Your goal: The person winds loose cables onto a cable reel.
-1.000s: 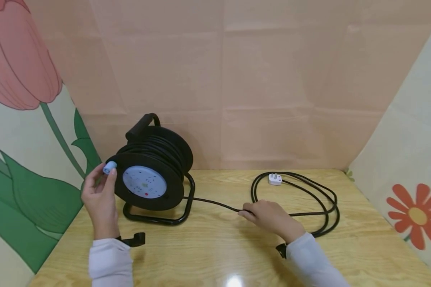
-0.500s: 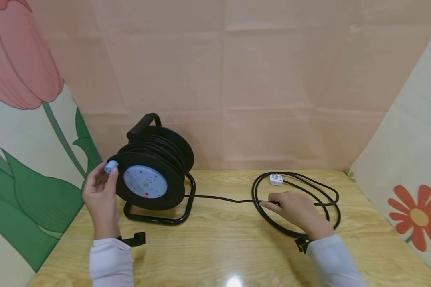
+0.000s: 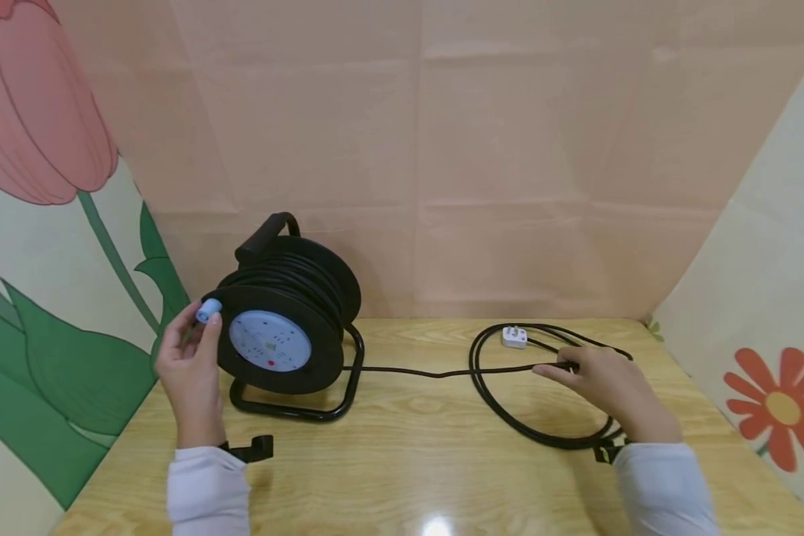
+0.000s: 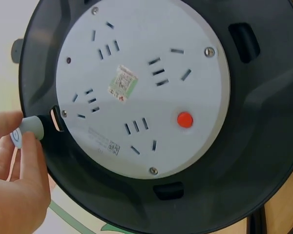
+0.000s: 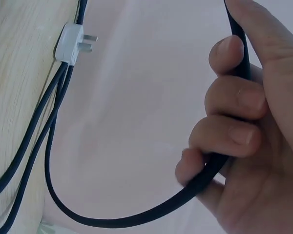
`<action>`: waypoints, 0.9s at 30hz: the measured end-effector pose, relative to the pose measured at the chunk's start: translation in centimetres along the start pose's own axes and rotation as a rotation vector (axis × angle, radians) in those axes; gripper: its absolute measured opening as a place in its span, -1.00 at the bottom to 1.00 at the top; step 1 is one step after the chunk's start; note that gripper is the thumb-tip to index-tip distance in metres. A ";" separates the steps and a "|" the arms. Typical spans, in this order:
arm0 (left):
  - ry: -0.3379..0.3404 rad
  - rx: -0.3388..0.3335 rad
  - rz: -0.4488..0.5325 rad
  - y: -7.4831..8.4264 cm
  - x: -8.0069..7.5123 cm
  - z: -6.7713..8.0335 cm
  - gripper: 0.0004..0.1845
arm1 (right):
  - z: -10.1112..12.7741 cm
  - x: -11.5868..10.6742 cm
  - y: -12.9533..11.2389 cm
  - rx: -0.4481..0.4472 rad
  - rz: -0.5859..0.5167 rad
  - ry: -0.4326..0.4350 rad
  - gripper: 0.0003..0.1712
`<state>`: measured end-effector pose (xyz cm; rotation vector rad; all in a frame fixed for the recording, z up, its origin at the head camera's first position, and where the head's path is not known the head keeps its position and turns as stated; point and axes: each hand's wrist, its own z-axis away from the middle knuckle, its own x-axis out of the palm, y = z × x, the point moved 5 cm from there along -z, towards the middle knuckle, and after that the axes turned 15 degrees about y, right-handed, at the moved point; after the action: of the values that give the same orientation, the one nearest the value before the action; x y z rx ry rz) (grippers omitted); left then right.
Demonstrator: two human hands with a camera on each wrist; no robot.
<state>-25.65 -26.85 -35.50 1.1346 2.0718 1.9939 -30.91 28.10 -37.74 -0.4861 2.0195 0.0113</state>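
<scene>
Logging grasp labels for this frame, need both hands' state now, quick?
Left hand: pinches the blue crank knob on the cable reel.
Right hand: fingers curled round the black cable.

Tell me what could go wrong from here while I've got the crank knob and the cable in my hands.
1. The loose cable lies in overlapping loops on the table; pulled in, they could snag or knot.
2. The white plug sits among those loops and might drag, catch or whip across.
3. The reel stands on a light frame; the left hand on the knob and the right hand tugging could tip it.

Reel (image 4: 151, 112) rim beyond frame edges
</scene>
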 end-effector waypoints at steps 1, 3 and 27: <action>-0.004 0.001 -0.001 0.0 0.1 0.1 -0.59 | 0.0 -0.1 0.0 0.001 -0.017 -0.006 -0.55; -0.008 0.010 0.003 0.1 0.2 0.2 -0.59 | 0.0 -0.2 -0.2 -0.012 -0.044 -0.002 -0.60; -0.122 0.274 -0.167 1.7 3.0 3.8 -0.64 | -0.3 1.1 -3.7 -0.155 -0.185 0.030 -0.83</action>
<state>-25.11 -22.22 -33.35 1.0484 2.3390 1.5647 -30.31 24.24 -37.80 -0.7744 2.0046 0.0477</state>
